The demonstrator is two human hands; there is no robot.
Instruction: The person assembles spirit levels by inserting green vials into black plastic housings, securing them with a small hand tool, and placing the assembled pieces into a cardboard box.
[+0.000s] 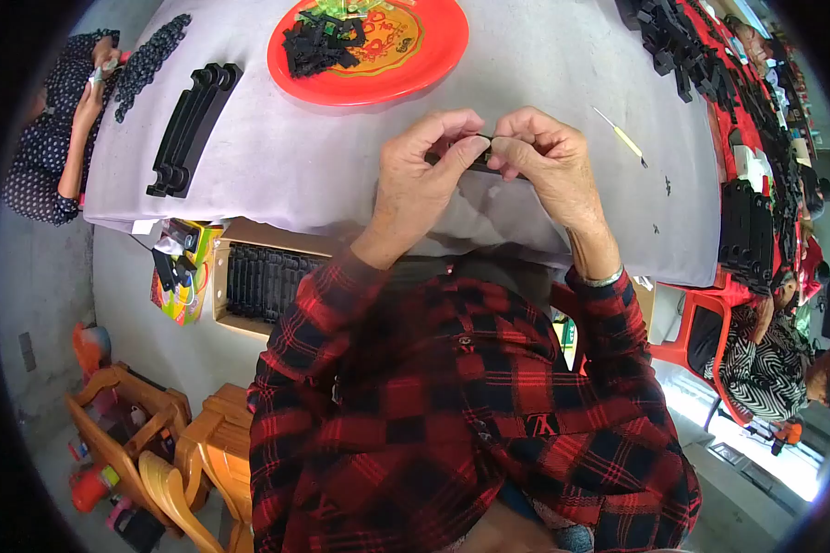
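My left hand [424,170] and my right hand [549,161] meet over the grey cloth-covered table [295,157]. Both pinch a small black plastic part [481,155] between thumbs and fingertips; most of the part is hidden by my fingers. My sleeves are red and black plaid, and a silver bracelet [604,276] circles my right wrist. Beyond my hands sits a red round tray [429,55] holding a heap of small black parts [318,44].
A stack of long black pieces [194,129] lies at left. A thin yellow-handled tool [622,136] lies at right. More black parts [682,41] crowd the right side. A cardboard box of black parts [263,281] stands below the table. Other people sit at left [60,138] and right [765,359].
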